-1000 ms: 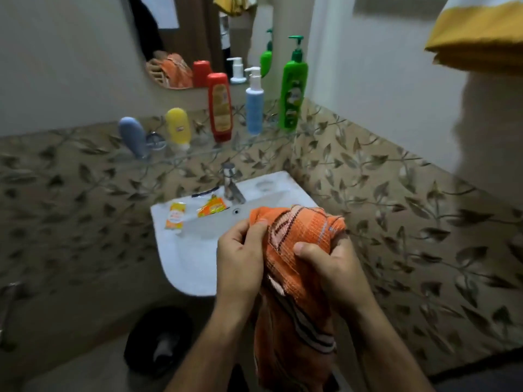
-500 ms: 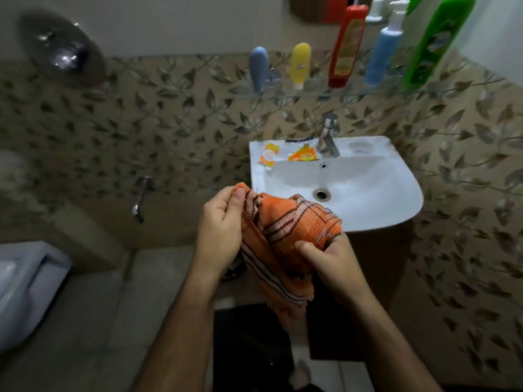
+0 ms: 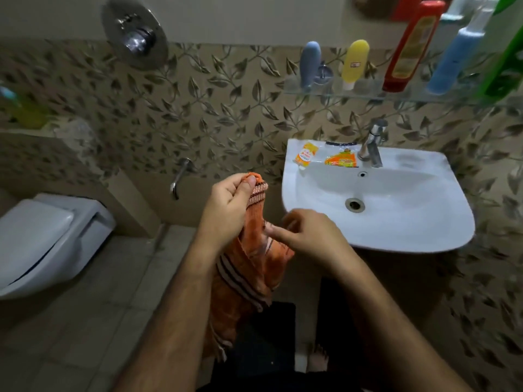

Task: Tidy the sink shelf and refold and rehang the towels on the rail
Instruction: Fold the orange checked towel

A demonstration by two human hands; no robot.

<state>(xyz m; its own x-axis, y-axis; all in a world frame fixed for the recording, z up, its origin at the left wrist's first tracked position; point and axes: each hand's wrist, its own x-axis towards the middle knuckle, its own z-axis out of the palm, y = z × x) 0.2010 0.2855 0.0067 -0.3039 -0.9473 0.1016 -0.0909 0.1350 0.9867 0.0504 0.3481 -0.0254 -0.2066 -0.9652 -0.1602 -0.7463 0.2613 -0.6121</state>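
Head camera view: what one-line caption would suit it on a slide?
Left hand pinches an orange striped towel by its top edge beside the white sink, right hand reaching toward it.

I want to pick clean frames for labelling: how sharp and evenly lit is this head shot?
Head view: dim, warm light; the right hand is smeared by motion, the left hand pinching the orange towel is sharper; wide-angle bending tilts the bottles on the glass shelf; glare on the chrome wall plate.

Bottle and sachet labels seem too blurred to read
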